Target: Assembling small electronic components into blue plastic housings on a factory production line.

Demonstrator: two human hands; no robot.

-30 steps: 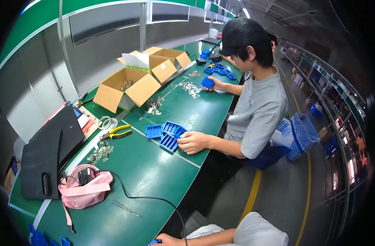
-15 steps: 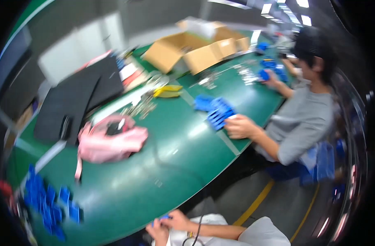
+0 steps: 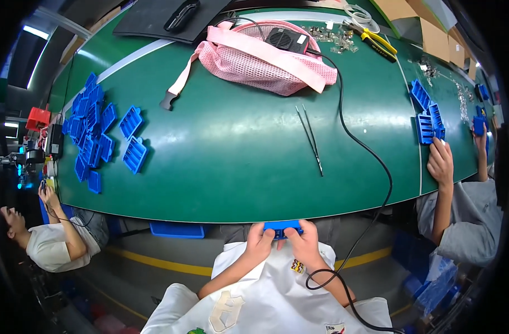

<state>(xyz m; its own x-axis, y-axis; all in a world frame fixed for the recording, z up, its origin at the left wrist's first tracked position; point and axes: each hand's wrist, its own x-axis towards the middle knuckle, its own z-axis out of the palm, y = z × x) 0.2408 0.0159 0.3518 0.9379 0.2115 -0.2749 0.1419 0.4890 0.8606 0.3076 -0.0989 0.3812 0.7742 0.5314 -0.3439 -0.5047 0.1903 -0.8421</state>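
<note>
Both my hands hold a blue plastic compartment case point(image 3: 282, 226) just in front of the table's near edge. My left hand point(image 3: 258, 242) is closed round its left end. On its right end, my right hand point(image 3: 303, 243) grips with the thumb toward the middle. The case's inside cannot be made out. Metal tweezers point(image 3: 311, 139) lie on the green table point(image 3: 226, 161) beyond my hands. To the left are two blue slotted cases point(image 3: 133, 154) beside a heap of similar blue cases point(image 3: 87, 125).
A pink mesh bag point(image 3: 249, 64) with a black device point(image 3: 287, 39) lies at the back. A black cable point(image 3: 371, 150) loops down toward my right arm. Yellow-handled pliers point(image 3: 374, 42) lie near small metal parts. At right, a co-worker's hand point(image 3: 441, 161) touches blue cases point(image 3: 427, 119).
The head view has swung from the right toward straight ahead and sharpened, bringing the tweezers clearly into sight. My hands still hold the blue case.
</note>
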